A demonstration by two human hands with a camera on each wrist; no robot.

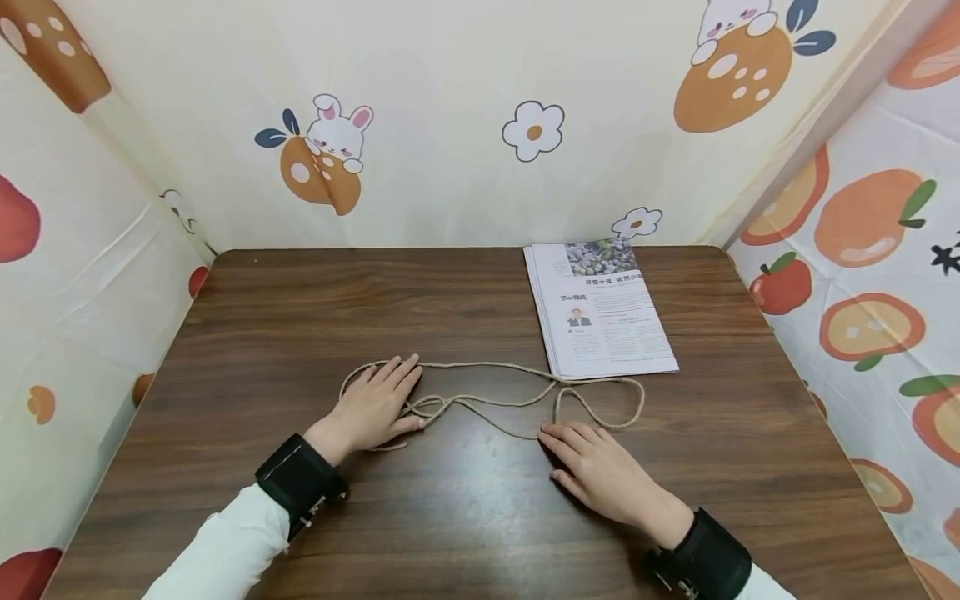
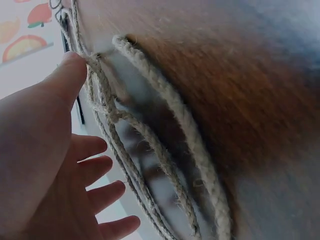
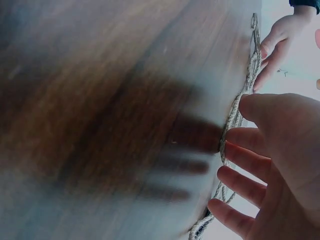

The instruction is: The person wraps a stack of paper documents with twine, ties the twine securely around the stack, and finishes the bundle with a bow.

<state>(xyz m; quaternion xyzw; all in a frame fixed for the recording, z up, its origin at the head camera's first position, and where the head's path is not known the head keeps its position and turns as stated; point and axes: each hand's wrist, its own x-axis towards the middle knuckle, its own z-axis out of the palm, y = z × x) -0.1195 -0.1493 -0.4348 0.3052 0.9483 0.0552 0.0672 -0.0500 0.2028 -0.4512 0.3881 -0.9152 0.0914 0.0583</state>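
Note:
A thin beige braided rope (image 1: 480,364) lies in loose loops across the middle of the brown table. Over its left loops my left hand (image 1: 371,408) is spread, fingers extended. The left wrist view shows the rope (image 2: 175,105) running past the thumb and the relaxed fingers of that hand (image 2: 45,125), with strands crossing near the thumb tip. At the near edge of the right loops, my right hand (image 1: 596,467) has its fingertips by the rope. In the right wrist view, its fingers are loosely extended beside the rope (image 3: 250,75); contact is hard to tell.
A stack of printed pages (image 1: 607,321) lies at the back right of the wooden table (image 1: 360,300), just behind the rope's right loops. Patterned cloth (image 1: 442,125) stands along the back and both sides. Each wrist wears a black band (image 1: 296,479).

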